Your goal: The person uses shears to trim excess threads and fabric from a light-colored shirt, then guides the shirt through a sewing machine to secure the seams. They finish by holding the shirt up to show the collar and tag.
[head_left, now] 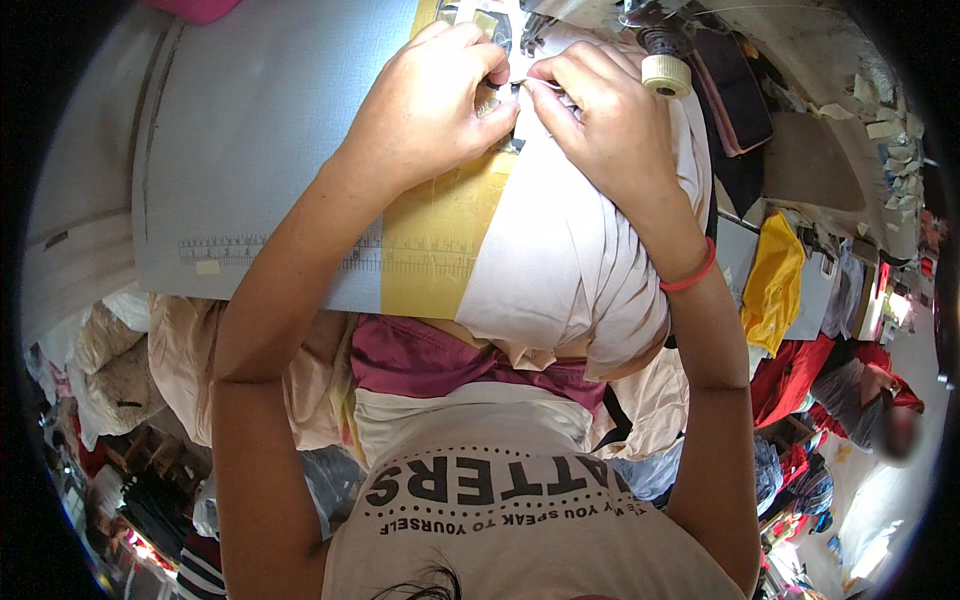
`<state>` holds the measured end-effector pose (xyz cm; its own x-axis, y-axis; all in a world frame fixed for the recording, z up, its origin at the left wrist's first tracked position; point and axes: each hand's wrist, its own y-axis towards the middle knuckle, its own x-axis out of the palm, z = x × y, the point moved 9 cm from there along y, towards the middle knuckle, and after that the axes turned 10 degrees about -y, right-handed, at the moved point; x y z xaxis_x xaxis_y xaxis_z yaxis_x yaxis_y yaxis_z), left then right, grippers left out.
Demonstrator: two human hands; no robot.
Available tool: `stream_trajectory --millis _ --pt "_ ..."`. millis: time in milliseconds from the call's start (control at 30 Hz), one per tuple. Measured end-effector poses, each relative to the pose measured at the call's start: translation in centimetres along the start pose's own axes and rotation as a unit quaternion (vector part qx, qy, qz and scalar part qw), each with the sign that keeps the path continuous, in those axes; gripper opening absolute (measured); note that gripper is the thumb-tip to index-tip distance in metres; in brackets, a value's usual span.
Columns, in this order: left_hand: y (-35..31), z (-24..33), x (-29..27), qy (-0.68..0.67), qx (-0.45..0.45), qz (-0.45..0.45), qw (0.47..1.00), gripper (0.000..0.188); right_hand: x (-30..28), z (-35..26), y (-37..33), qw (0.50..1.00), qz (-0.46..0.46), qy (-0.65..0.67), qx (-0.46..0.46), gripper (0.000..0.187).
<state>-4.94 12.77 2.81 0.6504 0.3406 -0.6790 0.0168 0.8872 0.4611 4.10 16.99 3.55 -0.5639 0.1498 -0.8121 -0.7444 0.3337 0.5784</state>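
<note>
Pale pinkish-white fabric [560, 250] hangs over the front edge of a sewing machine's work table [290, 130], spreading from the needle area toward my lap. My right hand [615, 115] pinches an edge of this fabric between thumb and fingertips, just right of the machine's metal parts [500, 35]. Close beside it, my left hand [430, 105] is curled, its thumb tip near the fabric edge. What its fingers hold, if anything, is too small to make out. My hands partly cover the needle area.
A cream knob [667, 76] on the machine hangs close to my right hand. Tan tape [435, 270] and a printed ruler [220, 247] mark the table. A dark phone-like object [735, 95] lies at the right, above yellow cloth [772, 280]. Magenta cloth [420, 355] covers my lap.
</note>
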Motion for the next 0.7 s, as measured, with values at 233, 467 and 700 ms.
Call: stream_trajectory --millis 233,467,700 --pt "0.1 -0.4 0.0 -0.014 -0.015 0.025 0.999 0.02 0.3 0.7 -0.1 0.998 -0.016 0.037 0.041 0.012" --pt "0.1 -1.3 -0.1 -0.016 -0.018 0.06 0.998 0.014 0.9 2.3 -0.4 0.983 -0.056 0.106 0.141 0.013" --pt "0.2 -2.4 -0.1 -0.174 -0.097 0.06 0.978 0.01 1.2 3.1 -0.6 0.963 0.003 0.202 0.179 0.013"
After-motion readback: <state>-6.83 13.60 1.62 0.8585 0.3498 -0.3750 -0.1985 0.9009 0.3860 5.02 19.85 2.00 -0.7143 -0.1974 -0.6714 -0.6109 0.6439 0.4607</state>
